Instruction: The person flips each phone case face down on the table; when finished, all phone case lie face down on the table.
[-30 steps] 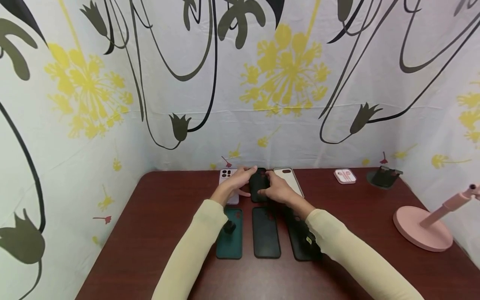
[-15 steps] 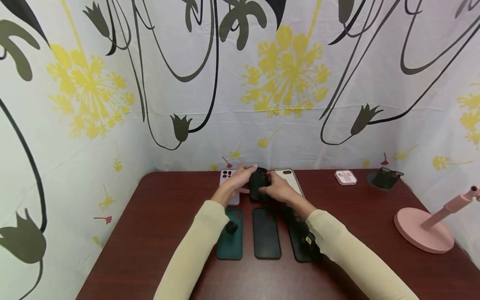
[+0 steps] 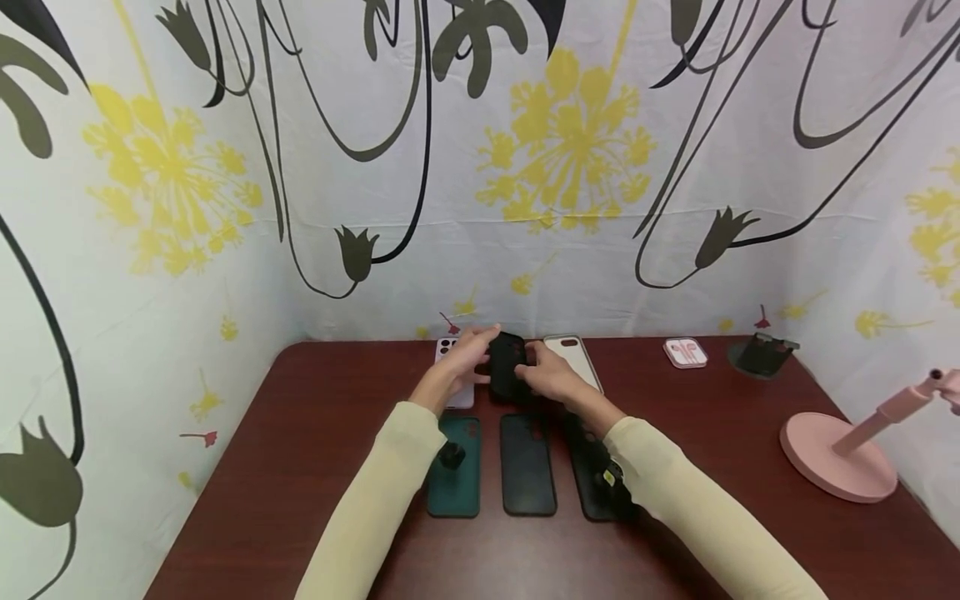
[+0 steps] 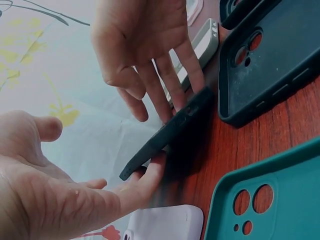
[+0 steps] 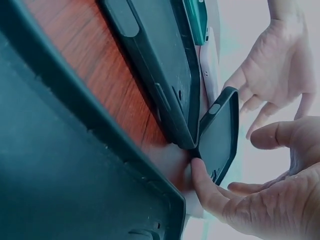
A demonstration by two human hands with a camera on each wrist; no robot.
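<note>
A black phone case (image 3: 507, 367) stands tilted on edge at the back of the table, between the two hands. My left hand (image 3: 459, 360) is at its left side; in the left wrist view straight fingers (image 4: 145, 182) touch the lower end of the case (image 4: 170, 132), thumb held away. On the other side, my right hand (image 3: 553, 373) reaches it with extended fingertips. In the right wrist view one finger (image 5: 201, 177) meets the case's edge (image 5: 220, 137), and the thumb stays apart. A lilac case (image 3: 461, 400) lies partly under my left hand, a white case (image 3: 576, 357) behind my right.
In a front row lie a green case (image 3: 454, 492), a black case (image 3: 528, 467) and another black case (image 3: 587, 487) partly under the right forearm. At right are a small white-and-pink square box (image 3: 686, 352), a dark stand (image 3: 763, 357) and a pink round-based stand (image 3: 838, 458).
The black case has shifted slightly left and leans more. My left hand has drawn a little left with it; my right hand keeps close to its side. The other cases stay put.
</note>
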